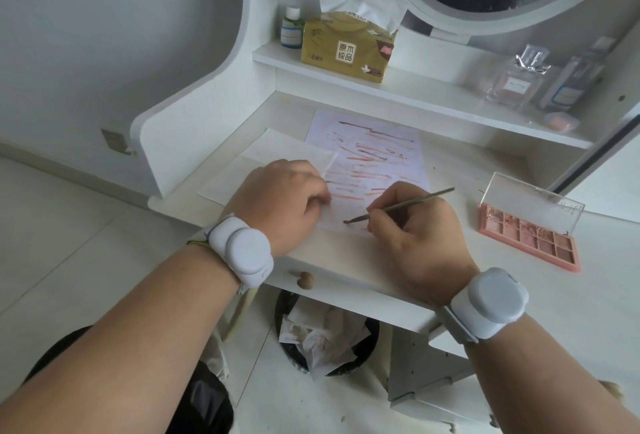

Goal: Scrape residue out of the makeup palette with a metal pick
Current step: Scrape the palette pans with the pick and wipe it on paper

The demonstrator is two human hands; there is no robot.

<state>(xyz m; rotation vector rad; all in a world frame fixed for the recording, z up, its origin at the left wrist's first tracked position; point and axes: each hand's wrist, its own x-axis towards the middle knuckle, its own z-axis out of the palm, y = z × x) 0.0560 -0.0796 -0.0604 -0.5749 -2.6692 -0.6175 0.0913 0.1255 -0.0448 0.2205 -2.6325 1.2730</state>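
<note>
Nearest the viewer, two bare forearms are reaching over a white dressing table [346, 253], each wrist wearing a white band. Below the table edge, a dark bin [325, 333] is holding crumpled, stained tissues.

The left hand [280, 201] is resting on a sheet of paper [377, 156], its fingers curled under; whether it is pinching the small white stick poking out beyond its knuckles cannot be told. The right hand [415, 229] is pinching a metal pick [398, 206] like a pen, with the darkened tip touching the paper's near part — the sheet is already covered in brown and orange streaks.

The makeup palette [530, 229], pink with its clear lid standing open, is lying well apart to the right, and neither hand is touching it.

By the look of it, the step in hand is wiping scraped residue off the tip onto the paper. The next move probably calls for carrying the pick right to the palette and digging into a pan — likely with the left hand steadying it.

Farther back, a shelf is holding a tissue box [346, 49], a small bottle [291, 28] and perfume bottles [516, 80].
</note>
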